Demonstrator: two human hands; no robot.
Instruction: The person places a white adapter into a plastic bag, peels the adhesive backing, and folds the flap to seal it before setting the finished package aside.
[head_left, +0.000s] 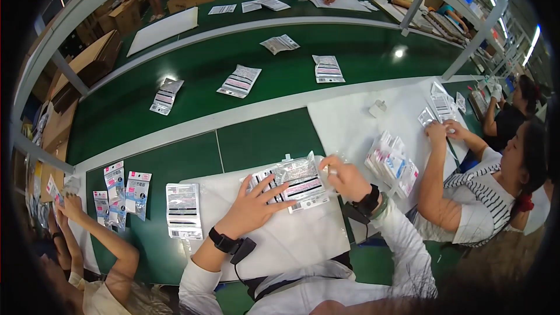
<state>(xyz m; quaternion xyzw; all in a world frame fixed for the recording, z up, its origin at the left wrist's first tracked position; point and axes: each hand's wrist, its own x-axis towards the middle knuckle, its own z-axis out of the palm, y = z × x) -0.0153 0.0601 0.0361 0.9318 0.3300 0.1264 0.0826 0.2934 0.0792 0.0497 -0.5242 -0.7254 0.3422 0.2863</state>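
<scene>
A silver foil pouch (304,170) with printed lines lies on the white sheet (262,251) in front of me, over at least one more pouch. My left hand (254,209) rests flat on the pouches with its fingers spread. At the pouch's right end, my right hand (348,178) is closed, thumb and fingers curled together. What it pinches, if anything, is too small to make out. A stack of silver pouches (184,211) lies left of my left hand.
A co-worker's hands (441,131) hold a small packet at right, near a pile of pouches (392,163) and a small white object (378,108). Another person's hand (71,207) is left, beside blue-and-white pouches (137,193). Several pouches lie on the green belt (198,61) beyond a pale rail (256,112).
</scene>
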